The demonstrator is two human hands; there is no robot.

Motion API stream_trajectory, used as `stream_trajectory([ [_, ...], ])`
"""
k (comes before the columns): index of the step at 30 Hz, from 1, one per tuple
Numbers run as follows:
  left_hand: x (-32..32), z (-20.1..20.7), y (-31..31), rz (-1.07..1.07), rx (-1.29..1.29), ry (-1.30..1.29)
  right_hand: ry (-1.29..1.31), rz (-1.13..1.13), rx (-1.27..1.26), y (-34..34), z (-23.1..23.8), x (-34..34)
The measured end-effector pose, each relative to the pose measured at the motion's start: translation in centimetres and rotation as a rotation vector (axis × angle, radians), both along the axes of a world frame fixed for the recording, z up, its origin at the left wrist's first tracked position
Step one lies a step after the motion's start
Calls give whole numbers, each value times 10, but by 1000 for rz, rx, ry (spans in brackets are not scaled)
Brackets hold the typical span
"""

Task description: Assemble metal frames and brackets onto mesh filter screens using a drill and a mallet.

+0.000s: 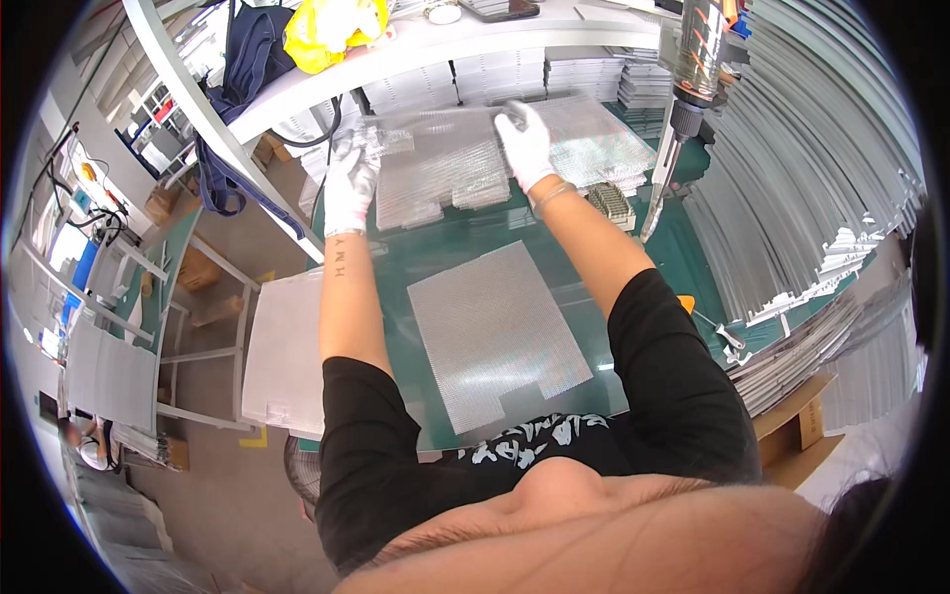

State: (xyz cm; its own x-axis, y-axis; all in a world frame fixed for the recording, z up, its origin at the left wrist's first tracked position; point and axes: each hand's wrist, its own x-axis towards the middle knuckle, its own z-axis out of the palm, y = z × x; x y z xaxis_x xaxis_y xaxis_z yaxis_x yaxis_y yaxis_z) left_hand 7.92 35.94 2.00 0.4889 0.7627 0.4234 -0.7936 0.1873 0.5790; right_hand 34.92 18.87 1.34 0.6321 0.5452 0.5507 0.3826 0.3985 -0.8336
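Both my hands wear white gloves and reach to the far side of the green worktop (396, 259). My left hand (351, 183) closes on the left end of a thin clear plastic sheet (447, 121), its fingers slightly blurred. At the sheet's right end, my right hand (525, 145) grips the edge with fingers bent. Beneath the sheet lies a stack of clear notched sheets (435, 186); a second clear stack (599, 144) sits right of my right hand. Closer to me, a grey finely patterned sheet (500, 332) with a notched near edge lies flat.
An electric screwdriver (685, 114) hangs at the right. A hand screwdriver (730, 337) lies near large stacked grey panels (792, 168). Past my hands stands a white shelf (475, 38) with a yellow bag (332, 35). A pale panel (284, 346) is left of my forearm.
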Motion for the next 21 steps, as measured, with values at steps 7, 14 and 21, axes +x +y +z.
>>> stream_trajectory([
  [7, -97, 24, -149, 763, 689, 1307, 466, 554, 271, -96, 29, -39],
  [14, -143, -51, -345, 620, 213, 985, -333, 529, -372, -268, -13, -90],
  [21, -124, -110, -394, 828, 482, 1626, -484, 225, -638, -309, -87, -118],
])
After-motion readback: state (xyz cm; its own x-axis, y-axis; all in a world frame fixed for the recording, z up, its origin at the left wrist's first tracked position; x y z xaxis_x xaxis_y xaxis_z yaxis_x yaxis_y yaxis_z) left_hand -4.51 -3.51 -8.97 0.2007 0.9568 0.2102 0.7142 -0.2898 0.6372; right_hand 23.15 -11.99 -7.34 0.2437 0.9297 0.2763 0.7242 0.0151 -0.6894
